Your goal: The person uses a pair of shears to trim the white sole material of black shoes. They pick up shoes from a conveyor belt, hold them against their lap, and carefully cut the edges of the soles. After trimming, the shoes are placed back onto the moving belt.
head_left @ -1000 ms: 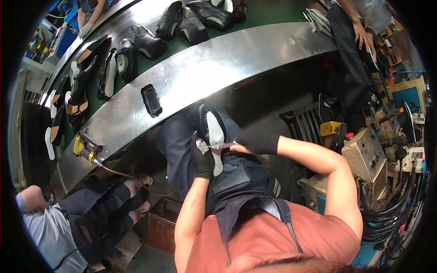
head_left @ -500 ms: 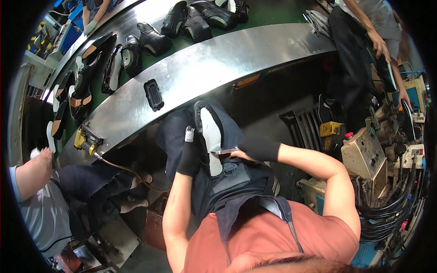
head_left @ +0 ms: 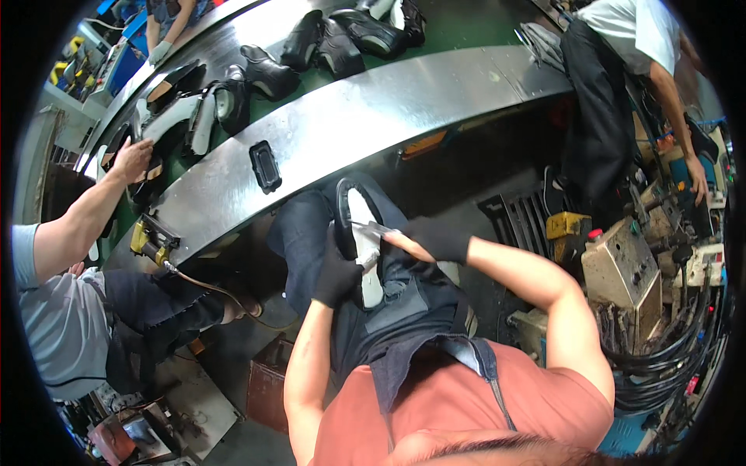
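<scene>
A black shoe (head_left: 345, 203) lies sole-up across my lap, its white bottom facing me and its toe toward the bench. My left hand (head_left: 337, 270), in a black glove, is closed around the shoe's middle, with fingertips over the white bottom. My right hand (head_left: 437, 239), also in a black glove with bare fingers, is closed on a shiny metal hand tool (head_left: 376, 228). The tool's tip reaches the white bottom near the shoe's middle; its exact kind is unclear.
A curved metal bench (head_left: 342, 109) runs ahead, with several black shoes (head_left: 268, 70) on a green belt behind it. A black tray (head_left: 265, 166) and a yellow air tool (head_left: 148, 241) rest on it. Co-workers are at left and far right; a machine box (head_left: 622, 260) stands right.
My left hand has wrapped across the shoe's bottom. The tool in my right hand has moved up toward the toe. The left co-worker's arm has reached to the shoes on the belt.
</scene>
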Motion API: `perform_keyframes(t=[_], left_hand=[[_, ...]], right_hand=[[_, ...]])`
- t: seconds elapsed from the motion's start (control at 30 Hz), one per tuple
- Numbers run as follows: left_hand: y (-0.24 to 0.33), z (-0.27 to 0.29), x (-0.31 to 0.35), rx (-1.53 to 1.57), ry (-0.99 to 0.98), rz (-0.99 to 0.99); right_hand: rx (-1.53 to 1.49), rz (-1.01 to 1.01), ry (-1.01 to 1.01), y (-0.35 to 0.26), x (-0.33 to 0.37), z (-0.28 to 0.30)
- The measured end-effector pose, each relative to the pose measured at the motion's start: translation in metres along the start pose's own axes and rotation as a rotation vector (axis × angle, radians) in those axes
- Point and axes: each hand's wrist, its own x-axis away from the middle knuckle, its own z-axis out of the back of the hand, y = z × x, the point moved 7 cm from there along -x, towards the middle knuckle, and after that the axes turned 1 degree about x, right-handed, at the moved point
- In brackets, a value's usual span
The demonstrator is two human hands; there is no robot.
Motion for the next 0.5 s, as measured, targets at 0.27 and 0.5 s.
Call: perform_keyframes(t=[0.27, 0.5], left_hand=[[0.012, 0.041, -0.013, 0.451, 0.308, 0.073], [0.133, 0.258, -0.173, 0.225, 0.401, 0.102]], right_hand=[[-0.761, -0.515, 0.275, 0.106, 0.050, -0.125], [-0.880, -0.624, 0.262, 0.166, -0.012, -0.140]])
